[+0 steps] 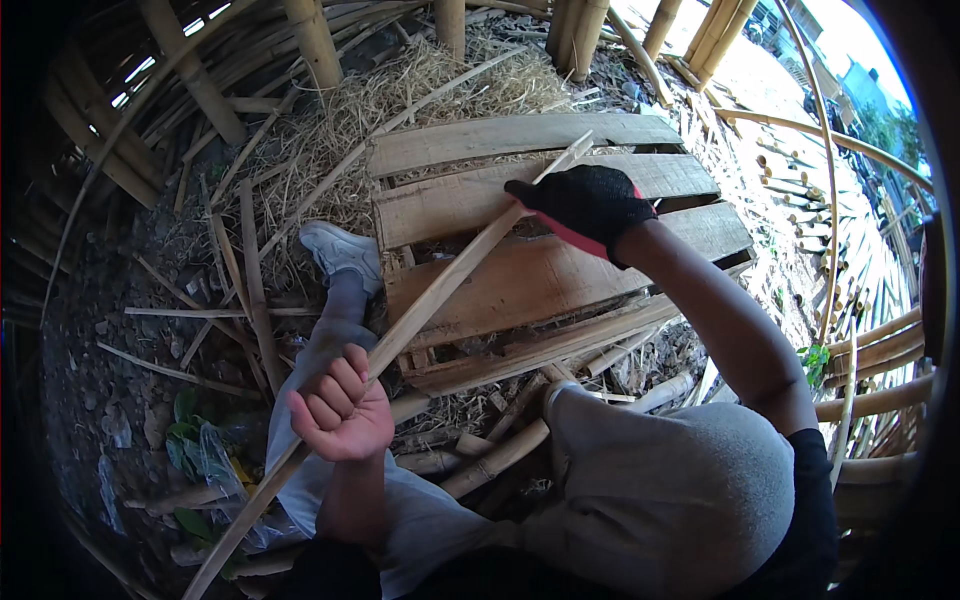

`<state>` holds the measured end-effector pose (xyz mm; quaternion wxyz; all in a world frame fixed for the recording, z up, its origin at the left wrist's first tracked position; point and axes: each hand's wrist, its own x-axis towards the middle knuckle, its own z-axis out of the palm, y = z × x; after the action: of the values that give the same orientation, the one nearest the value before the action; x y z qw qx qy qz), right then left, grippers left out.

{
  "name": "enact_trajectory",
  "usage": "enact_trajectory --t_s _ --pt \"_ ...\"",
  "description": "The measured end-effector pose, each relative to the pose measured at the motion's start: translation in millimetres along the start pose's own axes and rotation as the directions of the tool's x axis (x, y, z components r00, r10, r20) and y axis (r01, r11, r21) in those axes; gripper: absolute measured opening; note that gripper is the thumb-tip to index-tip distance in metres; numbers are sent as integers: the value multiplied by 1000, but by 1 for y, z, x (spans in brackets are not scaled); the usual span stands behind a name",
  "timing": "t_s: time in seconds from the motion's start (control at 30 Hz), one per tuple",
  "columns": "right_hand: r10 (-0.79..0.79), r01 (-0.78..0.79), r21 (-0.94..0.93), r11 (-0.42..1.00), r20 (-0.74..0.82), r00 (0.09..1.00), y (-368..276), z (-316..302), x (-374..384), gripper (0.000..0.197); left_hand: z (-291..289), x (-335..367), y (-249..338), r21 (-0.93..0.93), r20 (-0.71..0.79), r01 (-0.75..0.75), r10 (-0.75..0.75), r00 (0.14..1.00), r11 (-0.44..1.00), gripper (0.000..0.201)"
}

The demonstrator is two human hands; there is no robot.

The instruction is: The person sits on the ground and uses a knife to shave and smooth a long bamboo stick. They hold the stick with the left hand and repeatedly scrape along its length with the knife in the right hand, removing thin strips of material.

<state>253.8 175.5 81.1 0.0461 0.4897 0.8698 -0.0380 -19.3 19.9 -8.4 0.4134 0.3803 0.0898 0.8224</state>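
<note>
A long split bamboo strip runs slantwise from the lower left up over a slatted wooden crate. My bare left hand is closed round its lower part, fingers curled up toward me. Farther up, my right hand, in a black and red work glove, grips the same strip near its far end. The gloved thumb lies along the strip's side; the other fingers are mostly hidden beneath the palm. Past the glove, the strip's pale tip sticks out above the crate's slats.
Dry straw is heaped behind the crate. Bamboo posts stand at the back. Loose strips litter the ground on the left, near a clear plastic bag. Cut bamboo poles lie in rows at right. My shoe rests beside the crate.
</note>
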Motion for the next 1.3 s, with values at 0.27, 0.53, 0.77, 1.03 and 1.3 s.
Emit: enact_trajectory --t_s 0.27,0.53,0.77,1.03,1.3 --pt "28 -22 -98 995 58 998 -2 -7 -13 42 -5 -3 3 80 359 -41 9 933 996 59" --pt "89 -85 -56 995 63 994 0 -16 -36 49 12 -7 -2 11 396 -81 70 915 997 60" --pt "-141 137 86 987 34 989 -43 -9 -37 55 7 -5 14 62 341 -43 20 940 997 61" --pt "-69 69 -5 998 40 997 -11 3 -27 42 9 1 16 51 273 -52 36 961 997 59" --pt "125 -130 38 991 115 986 6 -11 -10 56 1 -2 14 -9 55 -28 28 998 1000 54"
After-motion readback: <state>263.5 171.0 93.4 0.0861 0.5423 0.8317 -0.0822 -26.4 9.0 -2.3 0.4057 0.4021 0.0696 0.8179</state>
